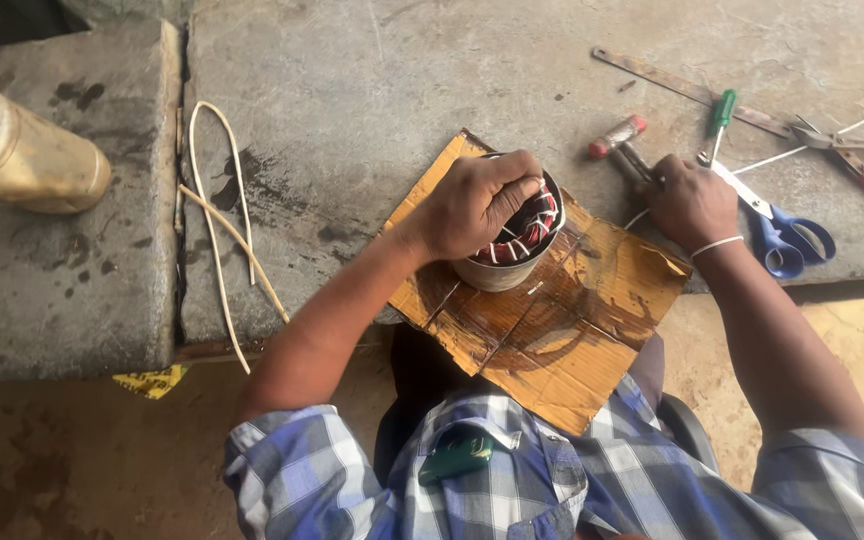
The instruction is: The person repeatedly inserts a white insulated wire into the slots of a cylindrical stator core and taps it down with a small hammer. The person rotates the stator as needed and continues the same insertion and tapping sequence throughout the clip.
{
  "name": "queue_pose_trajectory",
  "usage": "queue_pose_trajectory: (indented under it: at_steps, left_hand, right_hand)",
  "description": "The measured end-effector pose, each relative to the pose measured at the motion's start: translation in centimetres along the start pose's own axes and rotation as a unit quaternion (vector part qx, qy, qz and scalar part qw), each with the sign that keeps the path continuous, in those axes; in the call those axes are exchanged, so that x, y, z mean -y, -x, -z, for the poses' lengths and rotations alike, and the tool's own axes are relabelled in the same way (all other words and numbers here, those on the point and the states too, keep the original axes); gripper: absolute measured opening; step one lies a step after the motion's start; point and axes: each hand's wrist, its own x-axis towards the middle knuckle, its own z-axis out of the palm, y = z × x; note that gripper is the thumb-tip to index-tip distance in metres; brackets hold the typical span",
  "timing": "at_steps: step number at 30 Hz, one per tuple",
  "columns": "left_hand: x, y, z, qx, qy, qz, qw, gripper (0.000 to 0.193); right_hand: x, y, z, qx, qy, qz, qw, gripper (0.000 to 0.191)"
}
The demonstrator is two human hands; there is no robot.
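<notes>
**Left hand on the stator, right hand at the tools**

The left hand (477,203) curls closed over the rim of the wound motor stator (512,245), directly beneath it on cardboard (572,330). The right hand (690,203), fingers bent, grips a red-handled tool (624,140); blue scissors (787,235) lie just beside it.

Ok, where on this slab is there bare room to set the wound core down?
Bare slab lies between the white cord and the cardboard, and behind the core. It is crowded right of the right hand: screwdriver, scissors, pliers.
</notes>
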Motion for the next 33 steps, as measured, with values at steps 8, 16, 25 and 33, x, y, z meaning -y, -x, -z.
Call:
queue_pose_trajectory:
  at_steps: [8, 16, 25, 33]
  left_hand:
    - [1.0, -0.3, 0.1, -0.020, 0.019, -0.063, 0.998, 0.010]
    - [1.7, 0.3, 0.1, -0.064, 0.040, -0.021, 0.997, 0.010]
    - [2.0, 0.2, 0.1, -0.079, 0.047, -0.026, 0.995, 0.010]
    - [2.2, 0.3, 0.1, -0.117, 0.038, -0.030, 0.992, 0.009]
  right_hand:
    - [1.9, 10.7, 8.4, -0.130, -0.174, 0.061, 0.974, 0.040]
    - [5.2, 13.1, 3.0, -0.175, -0.166, 0.344, 0.907, 0.040]
    - [4.1, 13.3, 3.0, -0.151, -0.173, 0.357, 0.905, 0.039]
    - [4.9, 12.0, 4.2, -0.177, -0.213, 0.396, 0.876, 0.034]
